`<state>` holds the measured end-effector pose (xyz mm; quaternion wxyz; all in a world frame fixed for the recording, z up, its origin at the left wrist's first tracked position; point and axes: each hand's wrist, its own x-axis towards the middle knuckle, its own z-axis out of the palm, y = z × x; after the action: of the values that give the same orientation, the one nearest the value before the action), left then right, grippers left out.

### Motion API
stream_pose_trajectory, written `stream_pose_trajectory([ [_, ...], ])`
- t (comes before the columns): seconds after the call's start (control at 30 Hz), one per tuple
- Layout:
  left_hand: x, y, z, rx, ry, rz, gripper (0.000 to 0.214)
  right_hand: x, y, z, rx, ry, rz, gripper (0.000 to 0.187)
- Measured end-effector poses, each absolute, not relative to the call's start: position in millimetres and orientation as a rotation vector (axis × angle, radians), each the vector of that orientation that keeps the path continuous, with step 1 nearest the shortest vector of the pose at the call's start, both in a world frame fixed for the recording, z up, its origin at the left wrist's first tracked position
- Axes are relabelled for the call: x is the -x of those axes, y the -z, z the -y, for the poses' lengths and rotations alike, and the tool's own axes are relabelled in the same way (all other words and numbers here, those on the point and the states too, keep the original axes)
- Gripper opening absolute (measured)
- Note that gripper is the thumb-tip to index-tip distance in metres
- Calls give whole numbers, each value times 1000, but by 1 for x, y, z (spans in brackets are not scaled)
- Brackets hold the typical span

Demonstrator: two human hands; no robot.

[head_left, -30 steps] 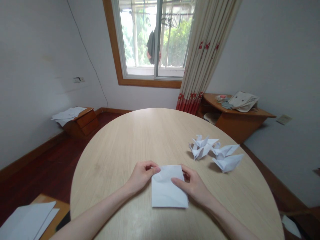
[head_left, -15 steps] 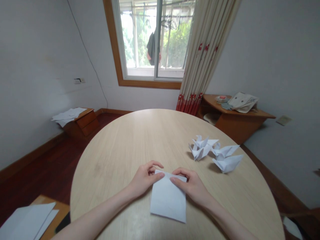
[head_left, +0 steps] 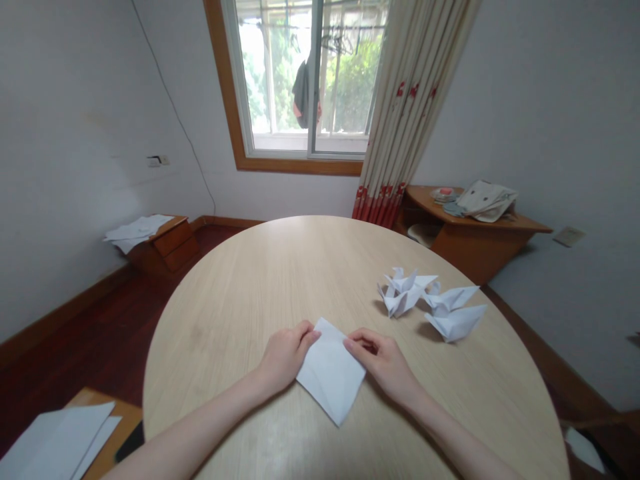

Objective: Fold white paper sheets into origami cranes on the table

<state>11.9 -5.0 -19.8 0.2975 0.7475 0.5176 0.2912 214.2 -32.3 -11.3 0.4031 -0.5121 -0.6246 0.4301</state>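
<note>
A folded square of white paper (head_left: 332,373) is held between my two hands over the near part of the round wooden table (head_left: 240,280), one corner pointing toward me. My left hand (head_left: 287,353) pinches its upper left edge between thumb and fingers. On the upper right edge, my right hand (head_left: 383,360) has its thumb on top and its fingers curled behind. Several folded paper birds (head_left: 455,317) stand close together on the table, beyond my right hand.
White sheets (head_left: 55,440) lie on a wooden surface at the lower left. More papers (head_left: 137,230) cover a small cabinet by the left wall. A corner desk (head_left: 490,233) holding a cloth bag (head_left: 487,200) stands behind the table, right of the curtain (head_left: 400,127).
The paper has turned from nearly square-on to a diamond, its far corner now pointing away from me. My left fingers, stretched over the top edge before, have closed on the left edge.
</note>
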Motion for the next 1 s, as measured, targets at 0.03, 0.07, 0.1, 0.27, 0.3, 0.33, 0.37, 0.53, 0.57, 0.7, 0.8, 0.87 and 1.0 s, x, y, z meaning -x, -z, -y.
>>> stream_pose_trajectory([
  [0.03, -11, 20, 5, -2012, -756, -1388, 31, -215, 11, 32, 1309, -1052, 1613, 34],
  [0.07, -11, 20, 4, -2037, -737, -1398, 31, -215, 11, 32, 1326, -1017, 1652, 35],
  [0.1, -10, 20, 4, -2067, -713, -1408, 30, -215, 11, 32, 1345, -976, 1693, 35],
  [0.27, -8, 21, 2, -2200, -635, -1406, 23, -215, 13, 30, 1439, -750, 1864, 30],
  [0.3, -8, 22, 2, -2213, -671, -1393, 21, -215, 15, 30, 1467, -718, 1882, 29],
  [0.33, -8, 23, 1, -2230, -723, -1371, 23, -216, 16, 29, 1501, -691, 1897, 27],
  [0.37, -7, 23, 1, -2255, -783, -1338, 25, -217, 18, 28, 1535, -662, 1910, 25],
  [0.53, -7, 23, 1, -2397, -869, -1067, 26, -221, 28, 23, 1669, -457, 2006, 19],
  [0.57, -7, 23, 2, -2409, -846, -1025, 26, -222, 29, 23, 1683, -420, 2026, 18],
  [0.7, -8, 26, 3, -2442, -752, -926, 29, -222, 32, 22, 1571, -337, 2067, 13],
  [0.8, -8, 33, 0, -2449, -710, -935, 30, -222, 35, 21, 1371, -344, 2110, 21],
  [0.87, -7, 38, -2, -2460, -697, -959, 29, -223, 36, 21, 1282, -378, 2157, 27],
  [1.0, -8, 44, -3, -2538, -722, -936, 26, -222, 36, 23, 1207, -473, 2236, 37],
])
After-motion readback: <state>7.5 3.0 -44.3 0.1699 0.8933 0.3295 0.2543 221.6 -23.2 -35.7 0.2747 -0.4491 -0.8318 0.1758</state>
